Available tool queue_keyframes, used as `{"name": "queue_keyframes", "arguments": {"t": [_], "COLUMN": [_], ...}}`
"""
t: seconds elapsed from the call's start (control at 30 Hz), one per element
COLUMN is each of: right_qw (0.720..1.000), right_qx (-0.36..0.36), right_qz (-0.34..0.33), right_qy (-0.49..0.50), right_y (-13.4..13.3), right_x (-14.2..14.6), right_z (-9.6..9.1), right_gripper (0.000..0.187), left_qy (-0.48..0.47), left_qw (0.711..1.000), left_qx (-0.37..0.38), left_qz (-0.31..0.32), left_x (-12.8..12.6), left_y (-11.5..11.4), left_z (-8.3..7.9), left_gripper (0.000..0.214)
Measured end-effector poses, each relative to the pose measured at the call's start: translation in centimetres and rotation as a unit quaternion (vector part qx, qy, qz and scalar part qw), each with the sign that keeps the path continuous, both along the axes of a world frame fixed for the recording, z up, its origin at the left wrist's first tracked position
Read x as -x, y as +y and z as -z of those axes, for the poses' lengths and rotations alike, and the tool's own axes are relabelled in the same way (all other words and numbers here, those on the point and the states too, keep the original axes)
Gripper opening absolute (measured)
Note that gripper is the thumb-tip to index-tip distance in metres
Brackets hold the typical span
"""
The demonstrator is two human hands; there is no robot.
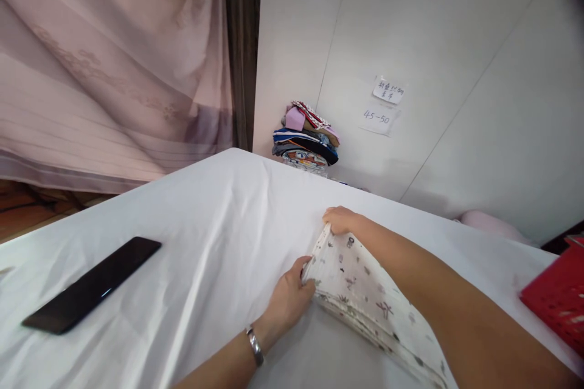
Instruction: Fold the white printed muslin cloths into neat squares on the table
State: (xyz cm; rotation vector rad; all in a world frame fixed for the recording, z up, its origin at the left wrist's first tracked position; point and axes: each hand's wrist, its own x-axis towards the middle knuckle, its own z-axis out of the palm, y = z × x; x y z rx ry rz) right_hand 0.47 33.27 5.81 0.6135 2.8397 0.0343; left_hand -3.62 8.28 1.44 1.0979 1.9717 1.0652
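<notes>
A white cloth point(360, 282) with small dark and brown prints lies folded in layers on the white-covered table. My left hand point(288, 295), with a silver bracelet at the wrist, pinches the cloth's near left corner between thumb and fingers. Farther off, my right hand point(340, 219) grips the far left corner of the same cloth. The left edge runs between the two hands. My right forearm crosses over the cloth's right side and hides part of it.
A black phone point(93, 285) lies on the white sheet point(191, 225) at the left. Beyond the far edge stands a stack of folded clothes point(306, 137) by the wall. A red basket point(559, 292) is at the right. Handwritten paper notes point(381, 118) hang on the wall.
</notes>
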Motion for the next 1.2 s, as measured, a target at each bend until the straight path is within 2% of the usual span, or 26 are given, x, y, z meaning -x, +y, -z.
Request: {"name": "queue_keyframes", "arguments": {"t": [0.1,0.2,0.3,0.4,0.47,0.57,0.67,0.9,1.03,1.2], "right_qw": [1.000,0.999,0.995,0.988,0.980,0.976,0.977,0.974,0.977,0.974], "right_qx": [0.015,0.029,0.045,0.040,0.025,0.026,0.043,0.053,0.056,0.133], "right_qz": [0.000,0.030,0.067,0.115,0.147,0.147,0.141,0.174,0.121,0.122], "right_qy": [-0.010,0.012,0.053,0.100,0.130,0.158,0.153,0.136,0.166,0.136], "right_y": [-0.1,0.0,0.1,-0.4,-1.3,-3.3,-4.7,-6.7,-8.6,-10.3], "right_x": [0.2,0.1,-0.6,-1.9,-3.0,-4.2,-4.5,-4.8,-5.3,-6.8], "right_z": [0.6,1.5,2.1,2.5,3.0,4.1,4.9,4.4,4.7,2.8], "right_gripper": [0.025,0.028,0.041,0.054,0.054,0.051,0.055,0.060,0.060,0.060], "left_qy": [0.070,0.158,0.201,0.208,0.205,0.208,0.201,0.185,0.183,0.173], "left_qw": [0.997,0.987,0.979,0.978,0.978,0.978,0.980,0.982,0.983,0.984], "left_qx": [-0.002,0.022,0.031,0.033,0.020,-0.007,0.003,0.027,0.030,0.031], "left_qz": [0.008,0.013,0.012,0.007,0.007,0.009,0.007,-0.001,-0.001,-0.006], "left_x": [-0.2,-0.4,-0.4,-0.4,-0.3,-0.3,-0.2,-0.2,-0.1,0.2], "left_y": [0.0,-0.1,-0.1,-0.1,-0.1,0.2,0.4,0.3,0.4,0.6], "left_z": [-0.1,-0.3,-0.3,0.0,0.3,0.6,0.6,0.0,-0.1,-0.1], "left_gripper": [0.050,0.049,0.048,0.046,0.044,0.044,0.044,0.043,0.042,0.039]}}
